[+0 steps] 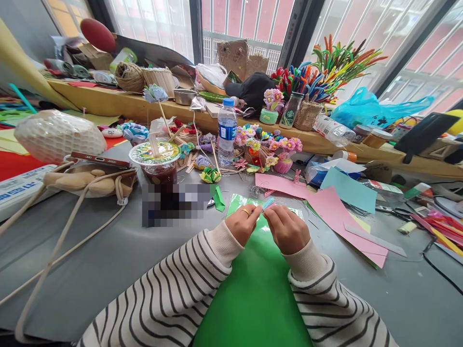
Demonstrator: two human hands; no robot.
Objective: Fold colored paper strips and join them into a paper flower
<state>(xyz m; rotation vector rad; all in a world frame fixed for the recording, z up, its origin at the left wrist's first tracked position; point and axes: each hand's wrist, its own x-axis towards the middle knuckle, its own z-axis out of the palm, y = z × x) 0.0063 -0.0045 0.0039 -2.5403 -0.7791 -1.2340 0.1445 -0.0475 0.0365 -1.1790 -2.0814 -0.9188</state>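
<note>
- pinching at the far part of a glossy green sheet (258,294), in the head view, are the left hand (243,224) and the right hand (287,229), fingertips nearly meeting.
- both grips look closed, thumb to finger, on a small blue-and-pink piece (268,204); it sits between the fingertips, partly hidden by them.
- a green strip (219,199) lies just left of the sheet on the grey table (119,270).
- to the right i see pink paper (334,221), blue paper (349,189) partly over it, and scissors (396,211) farther off.
- beyond the hands, a water bottle (227,132) stands upright beside fuzzy flowers (269,144); a lidded drink cup (155,156) stands to their left.
</note>
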